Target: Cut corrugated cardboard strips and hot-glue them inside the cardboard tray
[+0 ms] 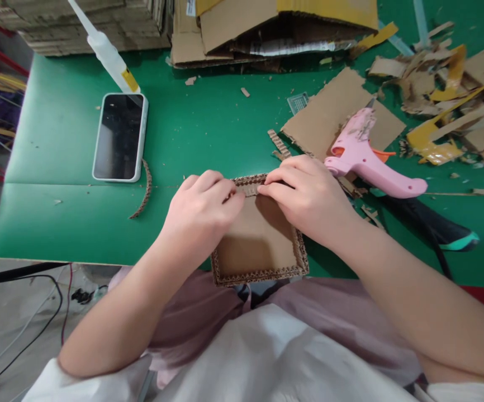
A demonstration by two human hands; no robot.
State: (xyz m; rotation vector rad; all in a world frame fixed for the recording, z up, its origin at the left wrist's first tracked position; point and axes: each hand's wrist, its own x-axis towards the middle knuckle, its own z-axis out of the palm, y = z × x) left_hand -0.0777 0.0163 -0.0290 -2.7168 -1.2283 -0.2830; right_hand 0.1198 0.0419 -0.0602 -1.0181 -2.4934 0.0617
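A shallow square cardboard tray (260, 274) with corrugated edges lies at the front edge of the green table. A small corrugated strip (250, 190) runs along the inside of its far wall. My left hand (208, 204) is closed at the tray's far left corner, its fingertips pinching the strip's left end. At the far right corner my right hand (307, 192) is closed too, thumb and fingertips on the strip's right end and the rim. Both hands partly cover the tray's sides.
Right of my right hand, a pink glue gun (371, 159) rests on a cardboard piece (330, 111), beside a black-handled tool (430, 220). A phone (119, 137), white bottle (108, 53) and curved strip (145, 192) lie left. Cardboard scraps (455, 100) and stacked cardboard (86, 25) stand behind.
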